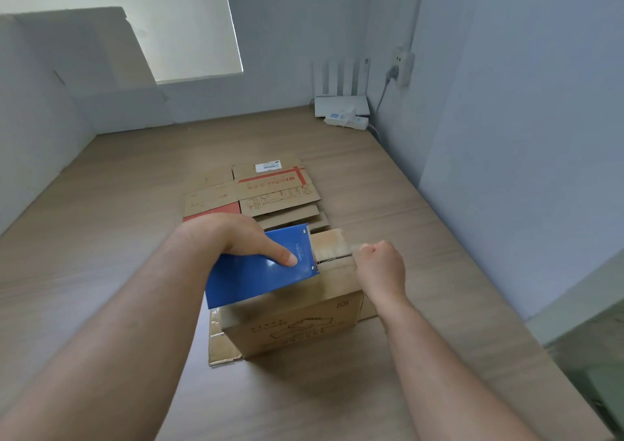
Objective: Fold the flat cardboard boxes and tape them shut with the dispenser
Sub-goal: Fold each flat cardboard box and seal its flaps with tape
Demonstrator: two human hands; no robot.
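A folded cardboard box [297, 325] stands on the wooden floor in the middle of the head view. My left hand [236, 234] grips a blue tape dispenser [260, 271] lying over the box's top, thumb pressed on its flat side. Clear tape [332, 244] runs from the dispenser's mouth to the right across the top flaps. My right hand [380, 268] pinches the tape's free end at the box's right top edge. Flat printed cardboard boxes [270, 190] lie on the floor just behind the box.
A large white sheet [87, 65] leans against the wall at the back left. A white router [341, 102] and a power strip [347, 121] sit in the far right corner, with a cable to a wall socket [401, 65]. Another flap [221, 342] lies under the box's left side.
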